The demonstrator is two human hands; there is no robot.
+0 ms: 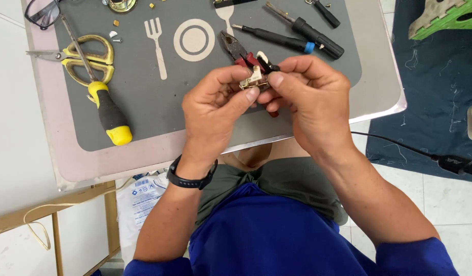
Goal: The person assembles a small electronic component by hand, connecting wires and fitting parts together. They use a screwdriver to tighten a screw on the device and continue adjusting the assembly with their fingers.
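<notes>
Leftmost on the grey place mat covering the counter lie yellow-handled scissors, with a black-and-yellow-handled screwdriver laid across them. Further right, the left hand pinches a small cream plastic part with brass fittings between thumb and fingers, above the mat's near edge. Just beside it, touching, the right hand grips the same part, fingers curled shut. Red-handled pliers lie behind the hands, and black-handled screwdrivers further right.
</notes>
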